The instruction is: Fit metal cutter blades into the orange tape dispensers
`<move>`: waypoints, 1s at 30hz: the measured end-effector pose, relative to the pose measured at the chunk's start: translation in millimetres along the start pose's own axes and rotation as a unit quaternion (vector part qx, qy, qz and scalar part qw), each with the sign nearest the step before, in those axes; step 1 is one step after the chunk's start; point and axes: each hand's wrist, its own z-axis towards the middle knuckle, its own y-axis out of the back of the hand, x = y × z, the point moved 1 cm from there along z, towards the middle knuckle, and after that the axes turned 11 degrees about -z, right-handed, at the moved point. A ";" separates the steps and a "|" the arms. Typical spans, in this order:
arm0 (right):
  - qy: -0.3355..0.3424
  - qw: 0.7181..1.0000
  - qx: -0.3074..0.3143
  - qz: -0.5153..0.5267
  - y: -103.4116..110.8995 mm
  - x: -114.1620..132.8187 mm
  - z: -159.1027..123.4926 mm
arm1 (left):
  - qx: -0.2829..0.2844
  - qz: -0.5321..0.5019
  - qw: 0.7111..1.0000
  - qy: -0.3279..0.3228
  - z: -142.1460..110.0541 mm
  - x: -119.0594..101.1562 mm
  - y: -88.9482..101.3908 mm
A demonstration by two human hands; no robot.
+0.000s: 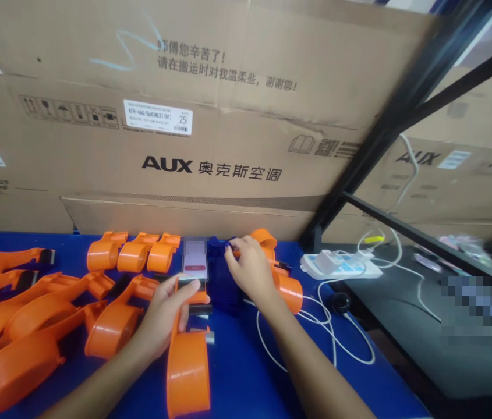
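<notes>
My left hand (163, 311) is closed around the narrow arm of an orange plastic piece (188, 372). The broad, curved band of this piece hangs toward me, and a dark strip shows by my thumb. My right hand (250, 265) is over a dark blue bag or cloth (223, 285), fingers curled and pressed together. What they pinch is too small to make out. A phone (195, 259) with a lit screen lies between my hands. Behind my right wrist are more orange pieces (290, 292), partly hidden.
Several similar orange pieces (22, 372) cover the left of the blue surface (237, 378); three smaller ones (132, 256) stand in a row behind. A white power strip (342, 265) with looping cables is at right. Cardboard boxes (228, 116) and a black metal frame (359, 157) stand behind.
</notes>
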 end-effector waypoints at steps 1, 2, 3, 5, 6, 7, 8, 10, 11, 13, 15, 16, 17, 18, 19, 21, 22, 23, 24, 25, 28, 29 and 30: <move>-0.002 1.000 0.017 -0.022 -4.2 0.0 6.1 | -0.002 -0.001 1.000 0.003 0.3 0.8 0.3; -0.003 0.999 0.030 -0.037 -8.3 0.1 11.2 | -0.003 0.000 1.000 0.004 0.4 1.2 0.3; -0.003 0.998 0.039 -0.043 -12.2 0.3 15.3 | -0.005 0.002 1.000 0.004 0.4 1.1 0.0; -0.005 0.998 0.051 -0.047 -18.3 0.5 20.4 | -0.009 0.004 1.000 0.000 0.0 0.1 -0.9; -0.007 0.997 0.056 -0.049 -20.3 0.3 21.6 | -0.011 0.005 1.000 -0.004 -0.3 -0.4 -1.4; -0.009 0.997 0.059 -0.049 -21.2 0.2 21.9 | -0.013 0.005 1.000 -0.008 -0.7 -0.9 -1.9; -0.011 0.997 0.060 -0.046 -21.0 0.1 21.4 | -0.014 0.005 1.000 -0.011 -0.9 -1.1 -2.1; -0.011 0.998 0.057 -0.033 -16.6 0.7 18.2 | -0.015 0.009 1.000 -0.015 -1.0 -0.9 -1.8; -0.007 0.998 0.055 -0.025 -12.6 1.6 15.5 | -0.014 0.011 1.000 -0.016 -0.7 -0.5 -1.3; 0.019 0.998 0.055 0.027 -1.6 5.0 7.8 | -0.015 0.015 1.000 -0.018 0.2 0.4 0.2; 0.076 0.985 0.064 0.141 11.1 10.4 -2.1 | -0.015 0.018 1.000 -0.021 1.4 1.0 1.9; 0.114 0.968 0.072 0.210 17.1 13.6 -7.3 | -0.014 0.017 0.999 -0.023 2.0 1.1 2.6; 0.151 0.950 0.080 0.262 22.2 16.9 -12.3 | -0.013 0.016 0.999 -0.025 2.4 1.0 3.1; 0.182 0.932 0.087 0.302 26.0 20.0 -16.9 | -0.011 0.013 0.999 -0.028 2.8 0.8 3.4; 0.205 0.918 0.094 0.325 28.0 23.0 -20.9 | -0.010 0.009 0.999 -0.033 3.1 0.5 3.6; 0.225 0.904 0.102 0.350 27.2 27.9 -26.5 | -0.009 0.001 0.999 -0.043 3.6 -0.5 3.4; 0.224 0.902 0.102 0.355 25.0 29.8 -28.3 | -0.008 -0.001 0.999 -0.046 3.7 -1.2 3.0; 0.220 0.903 0.099 0.356 22.2 31.3 -29.7 | -0.007 -0.002 0.999 -0.049 3.9 -2.0 2.3; 0.214 0.905 0.093 0.355 19.5 32.4 -30.7 | -0.005 -0.001 0.999 -0.051 3.9 -2.9 1.5; 0.209 0.908 0.085 0.354 17.4 33.0 -31.5 | -0.004 0.002 0.999 -0.053 4.0 -4.1 0.7; 0.195 0.913 0.056 0.354 18.0 31.3 -33.2 | -0.014 0.005 0.998 -0.066 3.8 -9.3 -0.4; 0.187 0.914 0.043 0.356 20.4 29.2 -33.5 | -0.024 0.004 0.997 -0.070 3.7 -11.5 0.2; 0.178 0.916 0.030 0.358 23.5 26.3 -33.5 | -0.035 0.001 0.997 -0.071 3.6 -13.8 1.3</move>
